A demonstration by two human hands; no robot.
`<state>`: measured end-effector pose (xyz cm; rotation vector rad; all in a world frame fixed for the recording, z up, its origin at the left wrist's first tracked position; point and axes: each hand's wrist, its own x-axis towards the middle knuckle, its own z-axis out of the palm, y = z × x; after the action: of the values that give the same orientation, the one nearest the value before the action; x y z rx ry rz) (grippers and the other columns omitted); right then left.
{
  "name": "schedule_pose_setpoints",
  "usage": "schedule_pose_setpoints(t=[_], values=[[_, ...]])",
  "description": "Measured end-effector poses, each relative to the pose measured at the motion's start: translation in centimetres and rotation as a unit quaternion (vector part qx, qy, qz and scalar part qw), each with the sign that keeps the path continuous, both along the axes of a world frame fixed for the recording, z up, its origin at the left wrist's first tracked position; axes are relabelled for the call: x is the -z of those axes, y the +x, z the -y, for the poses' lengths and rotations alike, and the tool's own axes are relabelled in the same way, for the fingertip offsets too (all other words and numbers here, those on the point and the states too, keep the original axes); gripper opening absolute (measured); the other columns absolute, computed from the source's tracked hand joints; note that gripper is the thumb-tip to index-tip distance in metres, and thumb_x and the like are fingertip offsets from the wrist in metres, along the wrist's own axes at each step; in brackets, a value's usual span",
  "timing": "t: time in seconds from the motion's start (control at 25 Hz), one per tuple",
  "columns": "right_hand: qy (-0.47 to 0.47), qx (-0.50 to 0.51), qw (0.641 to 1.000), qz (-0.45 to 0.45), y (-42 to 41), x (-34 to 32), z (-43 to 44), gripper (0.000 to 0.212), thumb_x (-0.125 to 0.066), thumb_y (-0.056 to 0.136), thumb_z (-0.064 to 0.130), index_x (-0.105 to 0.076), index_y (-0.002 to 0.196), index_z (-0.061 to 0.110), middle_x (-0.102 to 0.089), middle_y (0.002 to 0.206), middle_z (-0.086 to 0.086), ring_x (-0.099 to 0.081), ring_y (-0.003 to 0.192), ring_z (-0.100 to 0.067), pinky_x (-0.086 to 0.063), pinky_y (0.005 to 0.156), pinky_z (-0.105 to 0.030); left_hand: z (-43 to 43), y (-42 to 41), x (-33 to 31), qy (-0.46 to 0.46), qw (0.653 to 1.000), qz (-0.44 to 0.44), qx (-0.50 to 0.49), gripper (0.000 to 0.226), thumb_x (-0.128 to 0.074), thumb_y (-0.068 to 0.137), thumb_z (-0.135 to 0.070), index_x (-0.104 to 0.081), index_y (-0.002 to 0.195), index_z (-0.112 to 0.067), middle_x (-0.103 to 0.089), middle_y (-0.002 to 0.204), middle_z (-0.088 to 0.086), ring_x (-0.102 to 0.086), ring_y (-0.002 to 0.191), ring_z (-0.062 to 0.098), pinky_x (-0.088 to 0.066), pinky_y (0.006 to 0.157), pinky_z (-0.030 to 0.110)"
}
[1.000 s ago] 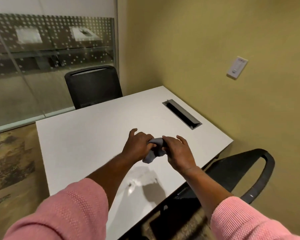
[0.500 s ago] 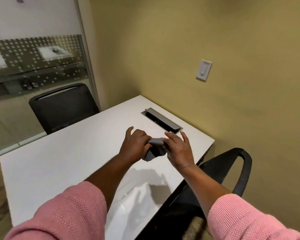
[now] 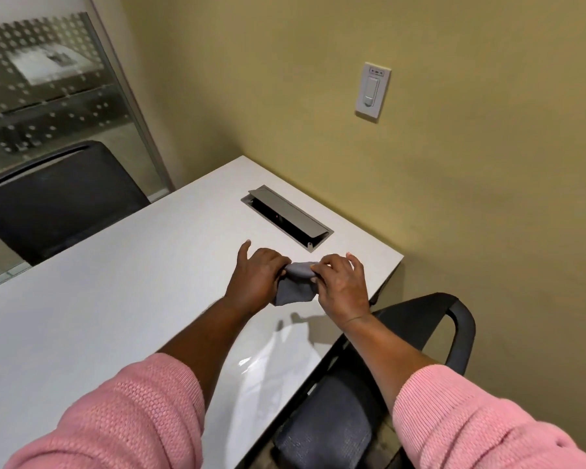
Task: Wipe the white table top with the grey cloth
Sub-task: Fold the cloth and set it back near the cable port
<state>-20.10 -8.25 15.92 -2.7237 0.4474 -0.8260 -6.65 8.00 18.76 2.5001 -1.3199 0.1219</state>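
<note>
A small grey cloth (image 3: pixel 295 282) is bunched between both hands, held just above the white table top (image 3: pixel 99 299) near its right end. My left hand (image 3: pixel 256 279) grips the cloth's left side with the fingers curled and the thumb sticking out. My right hand (image 3: pixel 344 286) pinches its right side with the fingertips. The cloth's lower part hangs down between the hands. Their shadow falls on the table in front of them.
A grey cable box (image 3: pixel 286 216) with its lid raised is sunk into the table just beyond the hands. A black chair (image 3: pixel 51 198) stands at the far side, another black chair (image 3: pixel 420 333) at the right end. A yellow wall with a switch (image 3: pixel 372 91) is close by.
The view has swung right and closer to the table's right end. Both hands keep hold of the cloth and have drawn slightly apart, stretching it between them.
</note>
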Motion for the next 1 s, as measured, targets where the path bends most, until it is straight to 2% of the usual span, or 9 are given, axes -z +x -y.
schedule_pose_setpoints(t=[0.2, 0.4, 0.56, 0.72, 0.88, 1.0], values=[[0.02, 0.049, 0.999, -0.01, 0.3, 1.6, 1.6, 0.02, -0.08, 0.081, 0.006, -0.079, 0.099, 0.014, -0.07, 0.1, -0.006, -0.068, 0.097, -0.029, -0.036, 0.11, -0.048, 2.8, 1.5, 1.9, -0.003, 0.999, -0.001, 0.039, 0.025, -0.067, 0.092, -0.015, -0.075, 0.115, -0.022, -0.07, 0.107, 0.002, -0.064, 0.109, 0.029, -0.023, 0.119, 0.06], [0.014, 0.117, 0.992, -0.036, -0.3, 1.7, 2.2, 0.022, -0.08, 0.079, 0.004, -0.079, 0.097, 0.016, -0.07, 0.096, -0.004, -0.068, 0.096, -0.028, -0.032, 0.108, -0.041, 5.8, 3.2, 2.2, 0.005, 0.993, 0.017, 0.116, 0.026, -0.067, 0.09, -0.013, -0.074, 0.112, -0.023, -0.067, 0.104, 0.003, -0.063, 0.106, 0.03, -0.023, 0.118, 0.057], [0.024, 0.153, 0.986, -0.058, -0.1, 1.9, 2.4, 0.028, -0.076, 0.08, 0.002, -0.079, 0.103, 0.018, -0.068, 0.096, -0.004, -0.066, 0.096, -0.027, -0.038, 0.106, -0.044, 7.3, 4.8, 3.1, 0.003, 0.983, 0.052, 0.176, 0.028, -0.072, 0.082, -0.009, -0.075, 0.106, -0.021, -0.067, 0.098, 0.005, -0.065, 0.098, 0.033, -0.025, 0.113, 0.053], [0.034, 0.159, 0.984, -0.074, 0.3, 3.0, 4.1, 0.028, -0.076, 0.081, 0.002, -0.079, 0.105, 0.017, -0.068, 0.096, -0.004, -0.065, 0.096, -0.026, -0.043, 0.103, -0.047, 9.8, 5.6, 4.5, 0.031, 0.98, 0.053, 0.188, 0.032, -0.074, 0.082, -0.009, -0.075, 0.111, -0.022, -0.07, 0.1, 0.005, -0.066, 0.101, 0.033, -0.032, 0.113, 0.06], [0.05, 0.159, 0.981, -0.097, 0.8, 5.4, 6.5, 0.026, -0.074, 0.082, 0.002, -0.079, 0.103, 0.015, -0.068, 0.097, -0.005, -0.066, 0.096, -0.027, -0.043, 0.102, -0.045, 12.2, 6.2, 6.7, 0.061, 0.981, 0.04, 0.182, 0.036, -0.074, 0.081, -0.009, -0.075, 0.114, -0.024, -0.071, 0.1, 0.003, -0.065, 0.104, 0.032, -0.032, 0.113, 0.059], [0.06, 0.163, 0.98, -0.094, 1.1, 7.9, 8.0, 0.026, -0.074, 0.079, -0.001, -0.078, 0.099, 0.014, -0.069, 0.093, -0.006, -0.067, 0.09, -0.028, -0.048, 0.096, -0.045, 14.5, 6.3, 8.6, 0.106, 0.977, 0.024, 0.183, 0.04, -0.073, 0.079, -0.01, -0.075, 0.117, -0.024, -0.072, 0.103, 0.005, -0.064, 0.108, 0.034, -0.029, 0.115, 0.059]])
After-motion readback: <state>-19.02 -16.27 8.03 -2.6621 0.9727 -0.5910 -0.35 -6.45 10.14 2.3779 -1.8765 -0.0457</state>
